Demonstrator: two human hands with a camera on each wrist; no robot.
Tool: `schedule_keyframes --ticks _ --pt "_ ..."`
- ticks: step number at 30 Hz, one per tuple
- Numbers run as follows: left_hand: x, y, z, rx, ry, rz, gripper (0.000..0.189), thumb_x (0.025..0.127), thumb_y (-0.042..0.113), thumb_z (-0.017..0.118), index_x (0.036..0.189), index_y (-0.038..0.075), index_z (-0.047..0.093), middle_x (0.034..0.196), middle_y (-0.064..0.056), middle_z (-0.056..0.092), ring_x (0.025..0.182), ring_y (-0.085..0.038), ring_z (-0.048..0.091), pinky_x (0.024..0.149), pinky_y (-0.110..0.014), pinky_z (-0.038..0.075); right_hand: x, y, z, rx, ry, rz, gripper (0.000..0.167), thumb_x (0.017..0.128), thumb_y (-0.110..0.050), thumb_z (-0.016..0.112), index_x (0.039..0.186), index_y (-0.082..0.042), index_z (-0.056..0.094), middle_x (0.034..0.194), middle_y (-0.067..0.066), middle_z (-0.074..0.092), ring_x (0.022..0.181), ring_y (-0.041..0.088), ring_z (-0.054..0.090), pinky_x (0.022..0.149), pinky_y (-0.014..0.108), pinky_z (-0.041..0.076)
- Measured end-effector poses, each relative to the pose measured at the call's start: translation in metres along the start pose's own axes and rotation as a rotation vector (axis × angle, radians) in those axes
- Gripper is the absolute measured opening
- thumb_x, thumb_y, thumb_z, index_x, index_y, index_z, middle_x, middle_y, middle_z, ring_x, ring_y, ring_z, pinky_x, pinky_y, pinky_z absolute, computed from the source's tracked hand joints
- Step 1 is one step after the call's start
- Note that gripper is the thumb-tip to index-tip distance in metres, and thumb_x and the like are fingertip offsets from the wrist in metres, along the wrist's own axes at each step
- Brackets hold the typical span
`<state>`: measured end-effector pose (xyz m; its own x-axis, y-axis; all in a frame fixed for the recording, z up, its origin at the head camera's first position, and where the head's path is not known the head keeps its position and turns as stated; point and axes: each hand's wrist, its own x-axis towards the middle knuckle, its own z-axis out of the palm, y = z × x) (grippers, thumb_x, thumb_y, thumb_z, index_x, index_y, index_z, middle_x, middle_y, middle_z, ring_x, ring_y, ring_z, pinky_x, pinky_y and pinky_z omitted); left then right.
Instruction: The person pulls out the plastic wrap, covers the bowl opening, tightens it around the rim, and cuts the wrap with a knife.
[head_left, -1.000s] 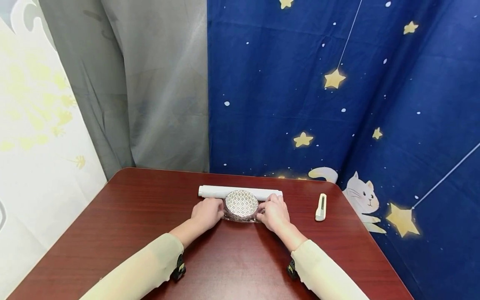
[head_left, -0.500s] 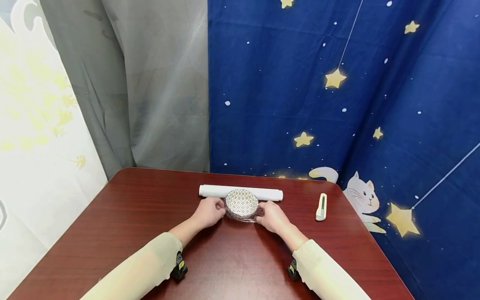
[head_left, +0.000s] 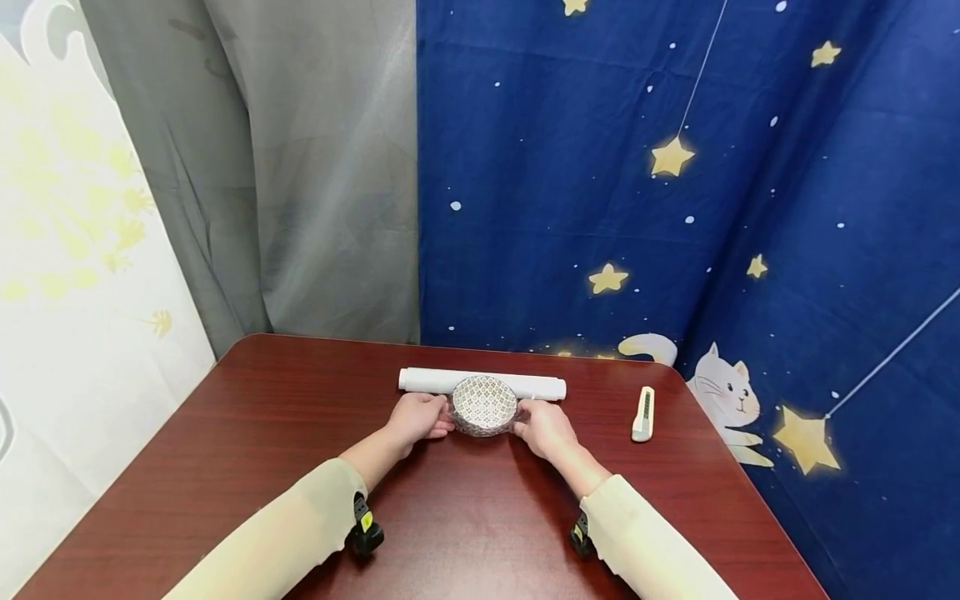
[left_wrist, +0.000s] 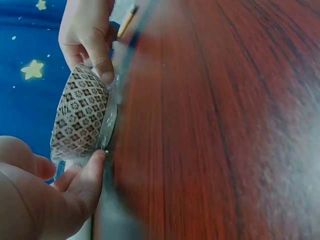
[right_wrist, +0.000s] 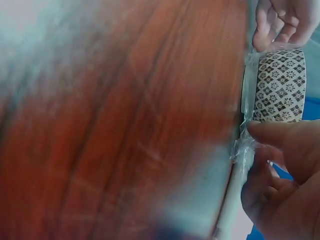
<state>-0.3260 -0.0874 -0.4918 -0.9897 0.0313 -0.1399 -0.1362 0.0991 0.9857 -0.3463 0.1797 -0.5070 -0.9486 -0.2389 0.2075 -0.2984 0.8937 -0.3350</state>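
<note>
I see a person's loose cream sleeves [head_left: 281,529], a small black wrist camera [head_left: 366,540] marked yellow at each cuff [head_left: 350,483].

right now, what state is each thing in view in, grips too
patterned dish: edged with clear film; resting or lifted unclear
clear film: crumpled
left grip: thumb touching film, pinch unclear
right grip: pinching film
white roll: lying behind the dish
utility knife: lying flat, blade position unclear
curtains: hanging behind the dark red table

A grey curtain [head_left: 337,167] hung behind the table [head_left: 480,517], beside a blue curtain [head_left: 525,208] printed with stars [head_left: 672,157]. A cutter [head_left: 642,414] lay near the table's right edge.
</note>
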Motion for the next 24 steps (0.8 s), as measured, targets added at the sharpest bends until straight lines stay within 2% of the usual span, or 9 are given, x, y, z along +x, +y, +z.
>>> schedule_keyframes --ticks 3,6,9,11,14,16,19,24 --pt "0.001 -0.001 0.001 -0.022 0.026 -0.002 0.027 0.109 0.010 0.056 0.113 -0.011 0.074 0.090 -0.016 0.081 0.080 -0.017 0.081 0.070 -0.027 0.066 0.000 0.000 -0.001 0.139 -0.007 0.016 0.012 0.092 -0.021 0.080 0.104 -0.016 0.079 0.088 -0.001 0.079 0.081 0.019 0.072 0.076 0.039 0.057" --pt "-0.001 -0.001 0.003 -0.032 0.061 -0.004 0.022 0.107 0.007 0.062 0.113 -0.010 0.073 0.093 -0.019 0.082 0.084 -0.020 0.082 0.070 -0.026 0.066 -0.008 -0.022 -0.018 0.434 -0.053 0.162 0.020 0.092 -0.008 0.073 0.109 -0.001 0.079 0.088 0.008 0.080 0.079 0.016 0.074 0.079 0.035 0.062" --pt "-0.002 -0.001 0.005 -0.066 0.094 -0.005 0.017 0.104 0.003 0.067 0.115 -0.010 0.066 0.097 -0.022 0.081 0.085 -0.021 0.082 0.070 -0.026 0.066 -0.008 -0.028 -0.018 0.751 -0.064 0.301 0.027 0.099 -0.002 0.062 0.120 0.010 0.074 0.096 0.017 0.080 0.082 0.020 0.077 0.081 0.035 0.066" --pt "-0.002 -0.001 0.007 -0.108 0.111 -0.008 0.023 0.102 0.000 0.069 0.121 -0.010 0.059 0.101 -0.024 0.079 0.084 -0.020 0.082 0.072 -0.029 0.067 -0.006 -0.030 -0.018 0.936 -0.057 0.371 0.029 0.103 0.001 0.056 0.124 0.015 0.069 0.102 0.017 0.078 0.087 0.021 0.077 0.083 0.038 0.068" --pt "0.000 0.000 0.010 -0.165 0.122 -0.004 0.038 0.101 -0.003 0.069 0.133 -0.013 0.051 0.108 -0.027 0.076 0.085 -0.018 0.079 0.080 -0.036 0.068 -0.003 -0.029 -0.015 1.111 -0.045 0.454 0.027 0.107 -0.002 0.053 0.123 0.015 0.067 0.101 0.014 0.076 0.087 0.019 0.077 0.084 0.037 0.068" --pt "0.002 0.000 0.010 -0.178 0.123 -0.005 0.040 0.102 -0.003 0.067 0.137 -0.017 0.053 0.112 -0.026 0.075 0.087 -0.016 0.077 0.086 -0.039 0.068 0.000 -0.027 -0.013 1.190 -0.041 0.496 0.027 0.109 -0.006 0.054 0.123 0.014 0.067 0.098 0.011 0.076 0.085 0.017 0.077 0.083 0.035 0.068" --pt "0.003 -0.001 0.011 -0.190 0.115 -0.017 0.034 0.104 -0.001 0.064 0.134 -0.016 0.063 0.112 -0.022 0.079 0.088 -0.014 0.076 0.090 -0.040 0.067 0.002 -0.025 -0.010 1.243 -0.044 0.520 0.029 0.112 -0.010 0.057 0.125 0.013 0.068 0.094 0.008 0.077 0.083 0.014 0.077 0.082 0.034 0.068" --pt "0.005 -0.002 0.012 -0.287 0.087 -0.054 0.031 0.105 0.000 0.056 0.128 -0.016 0.069 0.096 -0.013 0.081 0.082 -0.010 0.075 0.083 -0.032 0.068 0.006 -0.024 -0.006 1.246 -0.042 0.497 0.025 0.106 0.000 0.060 0.123 0.015 0.069 0.089 0.004 0.077 0.082 0.011 0.075 0.085 0.032 0.067"
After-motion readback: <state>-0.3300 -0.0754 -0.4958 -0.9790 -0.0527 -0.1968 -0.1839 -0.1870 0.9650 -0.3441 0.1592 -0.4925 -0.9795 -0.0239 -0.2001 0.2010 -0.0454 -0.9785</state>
